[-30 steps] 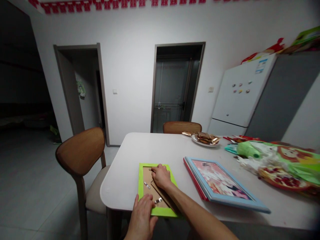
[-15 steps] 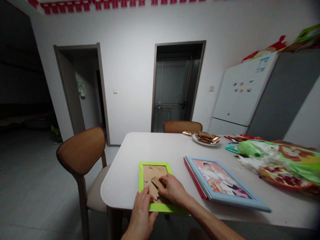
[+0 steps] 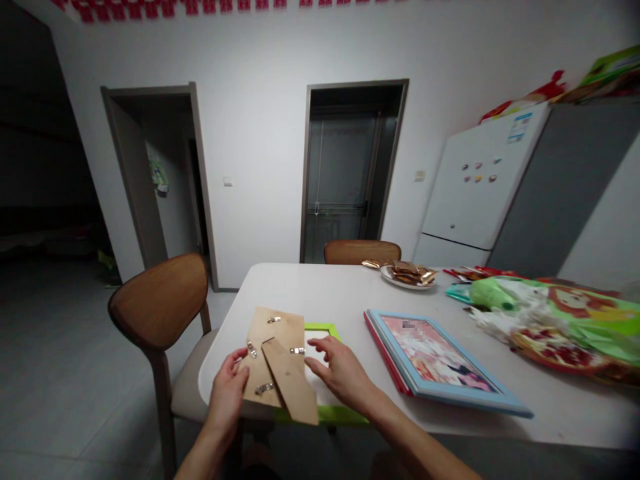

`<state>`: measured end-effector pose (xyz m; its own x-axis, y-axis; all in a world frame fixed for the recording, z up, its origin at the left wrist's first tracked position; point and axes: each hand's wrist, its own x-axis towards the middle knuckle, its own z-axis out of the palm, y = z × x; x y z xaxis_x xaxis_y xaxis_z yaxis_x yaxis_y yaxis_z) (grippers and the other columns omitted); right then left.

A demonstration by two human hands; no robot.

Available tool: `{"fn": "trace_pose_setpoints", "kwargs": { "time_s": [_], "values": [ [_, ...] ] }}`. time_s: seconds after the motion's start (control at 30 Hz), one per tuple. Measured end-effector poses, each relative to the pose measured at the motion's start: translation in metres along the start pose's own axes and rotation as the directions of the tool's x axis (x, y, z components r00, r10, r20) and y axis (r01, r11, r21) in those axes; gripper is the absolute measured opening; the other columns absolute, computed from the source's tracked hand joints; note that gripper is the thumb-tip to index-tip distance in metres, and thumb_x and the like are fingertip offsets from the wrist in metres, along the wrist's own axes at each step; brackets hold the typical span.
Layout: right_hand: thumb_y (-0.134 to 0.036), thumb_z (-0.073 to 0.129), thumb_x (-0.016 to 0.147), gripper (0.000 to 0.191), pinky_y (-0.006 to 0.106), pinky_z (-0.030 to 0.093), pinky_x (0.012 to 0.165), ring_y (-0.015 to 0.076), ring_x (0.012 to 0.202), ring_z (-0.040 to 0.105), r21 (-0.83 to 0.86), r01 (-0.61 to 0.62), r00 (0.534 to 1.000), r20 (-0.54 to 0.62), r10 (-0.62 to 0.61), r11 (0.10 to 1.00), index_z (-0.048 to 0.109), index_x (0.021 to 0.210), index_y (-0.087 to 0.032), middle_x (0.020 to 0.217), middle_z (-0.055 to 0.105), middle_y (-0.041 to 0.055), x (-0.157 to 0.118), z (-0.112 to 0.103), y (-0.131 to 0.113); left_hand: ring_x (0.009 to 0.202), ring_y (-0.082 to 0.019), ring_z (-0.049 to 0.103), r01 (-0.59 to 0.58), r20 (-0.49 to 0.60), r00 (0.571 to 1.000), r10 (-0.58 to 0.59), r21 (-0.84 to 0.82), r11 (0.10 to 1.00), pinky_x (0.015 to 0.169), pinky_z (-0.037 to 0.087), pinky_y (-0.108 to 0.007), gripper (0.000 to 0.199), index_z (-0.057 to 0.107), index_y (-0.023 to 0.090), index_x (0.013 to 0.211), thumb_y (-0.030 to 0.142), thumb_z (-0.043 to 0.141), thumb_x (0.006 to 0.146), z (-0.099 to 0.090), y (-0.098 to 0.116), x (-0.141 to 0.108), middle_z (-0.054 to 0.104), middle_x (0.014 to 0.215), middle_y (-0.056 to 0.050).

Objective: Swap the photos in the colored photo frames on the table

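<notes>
My left hand (image 3: 227, 390) grips the left edge of a brown picture frame backing board (image 3: 257, 325), which is lifted and tilted above the table. Metal clips and a fold-out stand leg (image 3: 291, 383) show on the board's back. Partly hidden beneath it lies the green picture frame (image 3: 345, 415), with a white surface visible inside its border. My right hand (image 3: 340, 373) hovers over the frame just right of the board, thumb and fingers apart, with nothing between them.
Right of the green frame, a blue picture frame (image 3: 425, 387) with a picture lies on a red one (image 3: 385, 353). A plate of wrapped snacks (image 3: 409, 275) stands farther back, and a pomegranate dish (image 3: 555, 348) with plastic bags sits at the right. A wooden chair (image 3: 160, 300) stands left.
The backing board has come out of the green frame and moved left in my left hand. My right hand has let go of the stand leg, its fingers now apart.
</notes>
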<state>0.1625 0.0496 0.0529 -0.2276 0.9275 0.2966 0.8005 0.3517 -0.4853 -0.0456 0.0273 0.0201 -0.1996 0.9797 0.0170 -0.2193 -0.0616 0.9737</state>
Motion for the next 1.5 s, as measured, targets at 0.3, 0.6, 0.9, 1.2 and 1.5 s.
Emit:
{"fn": "trace_pose_setpoints", "kwargs": {
  "time_s": [0.3, 0.6, 0.9, 1.2, 1.5],
  "values": [
    [-0.023, 0.047, 0.069, 0.042, 0.029, 0.039, 0.07, 0.0238, 0.084, 0.057, -0.281, -0.262, 0.961, 0.013, 0.277, 0.923, 0.05, 0.109, -0.009, 0.092, 0.06, 0.0155, -0.009, 0.012, 0.066, 0.063, -0.017, 0.062, 0.002, -0.192, 0.977, 0.087, 0.42, 0.908, 0.057, 0.048, -0.026, 0.026, 0.05, 0.016, 0.094, 0.021, 0.046, 0.069, -0.069, -0.011, 0.017, 0.065, 0.073, -0.001],
    [-0.015, 0.039, 0.065, 0.061, 0.024, 0.041, 0.052, 0.0153, 0.056, 0.057, 0.5, -0.504, 0.856, 0.179, 0.485, 0.704, 0.031, 0.125, -0.009, 0.073, 0.063, 0.0074, -0.002, -0.01, 0.057, 0.113, -0.026, 0.043, -0.228, -0.059, 0.919, 0.39, 0.726, 0.649, 0.097, 0.03, -0.042, 0.032, 0.052, 0.017, 0.096, 0.027, 0.048, 0.066, -0.046, -0.011, 0.008, 0.054, 0.112, -0.01],
    [-0.012, 0.057, 0.057, 0.085, 0.02, 0.038, 0.043, 0.0084, 0.04, 0.048, 0.921, -0.308, 0.9, 0.201, 0.386, 0.237, 0.018, 0.132, -0.019, 0.062, 0.057, -0.0025, -0.007, -0.03, 0.015, 0.118, -0.024, 0.036, -0.566, 0.422, 0.823, 0.38, 0.557, 0.607, 0.1, 0.029, -0.042, 0.048, 0.045, 0.016, 0.113, 0.016, 0.053, 0.066, 0.087, -0.011, -0.039, 0.041, 0.128, -0.012],
    [-0.017, 0.054, 0.064, 0.073, 0.019, 0.036, 0.045, 0.0101, 0.048, 0.051, 0.699, -0.364, 0.909, 0.122, 0.399, 0.616, 0.023, 0.131, -0.013, 0.055, 0.051, -0.0049, -0.005, -0.022, 0.045, 0.087, -0.019, 0.056, -0.56, 0.281, 0.81, 0.515, 0.632, 0.536, 0.078, 0.046, -0.033, 0.045, 0.044, 0.015, 0.111, 0.006, 0.04, 0.067, 0.072, 0.011, -0.023, 0.058, 0.096, -0.008],
    [-0.02, 0.046, 0.066, 0.052, 0.026, 0.041, 0.074, 0.0202, 0.083, 0.059, -0.027, -0.352, 0.932, -0.098, 0.348, 0.936, 0.05, 0.115, -0.005, 0.096, 0.062, 0.0142, -0.013, 0.007, 0.091, 0.098, -0.022, 0.055, -0.14, -0.027, 0.968, 0.251, 0.769, 0.623, 0.082, 0.042, -0.031, 0.038, 0.048, 0.015, 0.106, 0.019, 0.044, 0.069, -0.006, -0.009, -0.012, 0.059, 0.106, -0.008]
  ]
}}
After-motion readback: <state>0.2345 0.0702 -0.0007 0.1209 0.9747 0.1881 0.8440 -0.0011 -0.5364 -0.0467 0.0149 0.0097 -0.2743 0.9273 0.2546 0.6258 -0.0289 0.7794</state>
